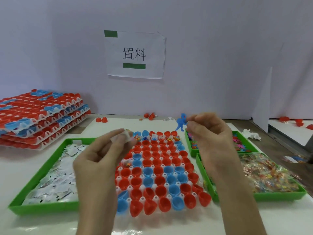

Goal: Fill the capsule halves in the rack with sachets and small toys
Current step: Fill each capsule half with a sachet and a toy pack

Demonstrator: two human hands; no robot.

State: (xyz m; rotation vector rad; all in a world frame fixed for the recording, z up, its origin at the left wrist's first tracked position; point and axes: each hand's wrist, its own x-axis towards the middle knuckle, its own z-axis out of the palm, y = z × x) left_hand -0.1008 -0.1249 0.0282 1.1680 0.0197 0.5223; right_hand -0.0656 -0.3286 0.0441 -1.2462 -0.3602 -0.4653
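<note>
The left grip [103, 155] pinches a white sachet [118, 137] at eleven o'clock of the rack [130, 176]. The right grip [208, 133] pinches a blue toy dinosaur [180, 122] at one o'clock.

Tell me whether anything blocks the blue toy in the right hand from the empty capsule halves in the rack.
Nothing visible does. The right hand pinches the blue toy in the air by the far right corner of the rack; the empty capsule halves open upward. The left hand, pinching a sachet, is over the left side.
</note>
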